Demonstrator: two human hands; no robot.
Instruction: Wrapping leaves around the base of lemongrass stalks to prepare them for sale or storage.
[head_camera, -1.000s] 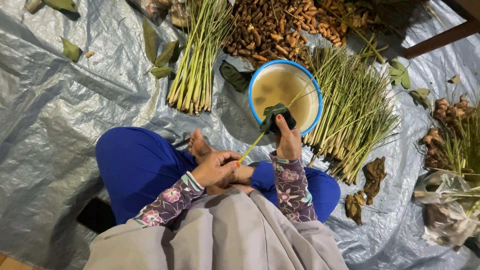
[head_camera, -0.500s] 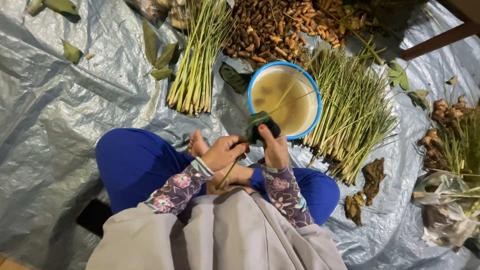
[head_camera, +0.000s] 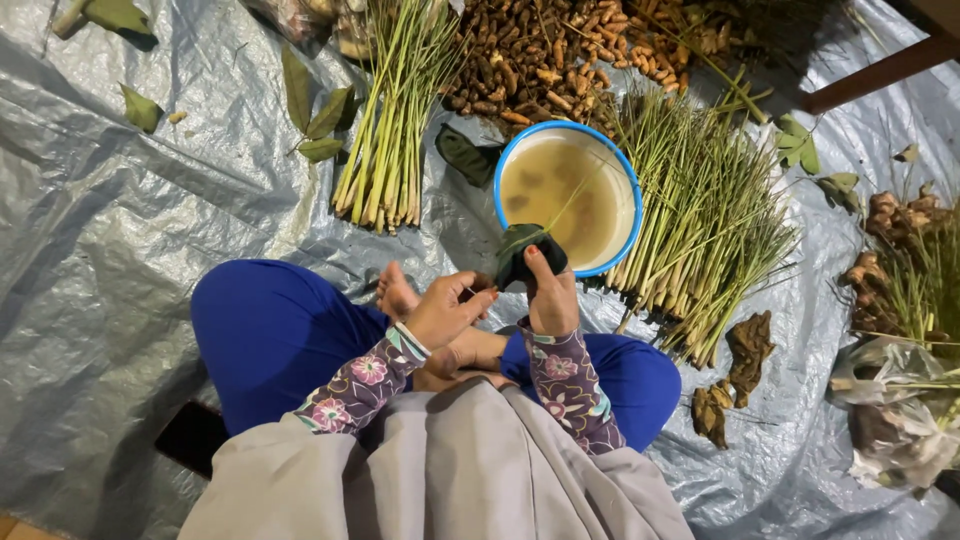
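Observation:
My right hand (head_camera: 550, 300) holds a dark green folded leaf packet (head_camera: 522, 252) upright, just in front of the near rim of a blue-rimmed bowl (head_camera: 628, 180) of brownish liquid. A thin pale strip (head_camera: 572, 196) rises from the packet over the bowl. My left hand (head_camera: 448, 308) is curled beside it, with its fingertips pinching at the packet's lower left edge. Both hands hover above my crossed legs in blue trousers (head_camera: 262, 330).
I sit on a grey plastic sheet (head_camera: 110, 250). A lemongrass bundle (head_camera: 392, 130) lies to the bowl's left and a bigger one (head_camera: 705, 215) to its right. A root pile (head_camera: 560, 55) lies behind. Loose leaves (head_camera: 318, 110), dry pieces (head_camera: 745, 345) and a bag (head_camera: 890, 410) lie around.
My right hand drew the leaf packet back from the bowl's rim toward my lap. My left hand came up to meet it and now pinches at its edge.

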